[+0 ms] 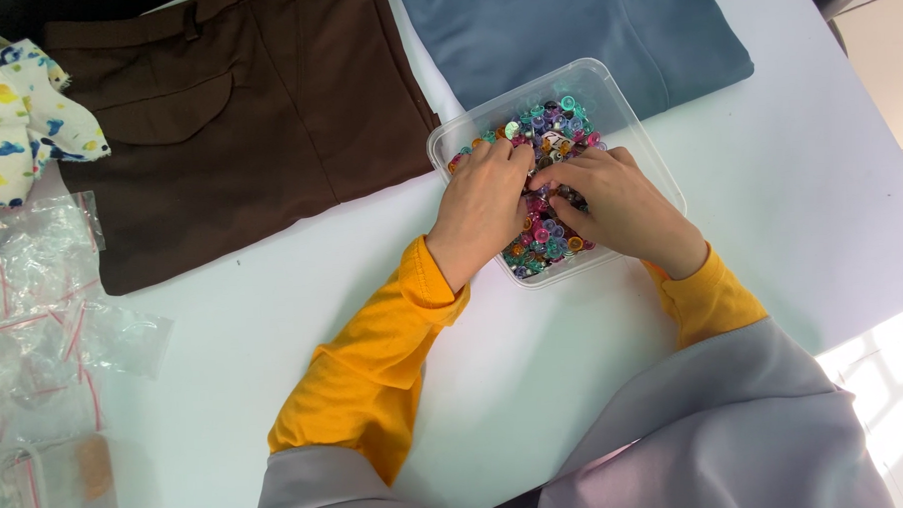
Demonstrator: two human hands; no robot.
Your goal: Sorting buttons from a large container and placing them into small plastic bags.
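Observation:
A clear plastic tub sits on the white table, filled with several small coloured buttons in pink, teal, purple and orange. Both of my hands reach into it. My left hand lies palm down over the left half, fingertips buried in the buttons. My right hand covers the right half, its fingers curled and pinching among the buttons where the two hands meet. Whether either hand holds a button is hidden by the fingers. Yellow sleeves cover both wrists.
A brown garment lies at the back left and a blue-grey garment at the back right. A patterned white cloth and several clear zip bags sit along the left edge. Table edge runs at the right.

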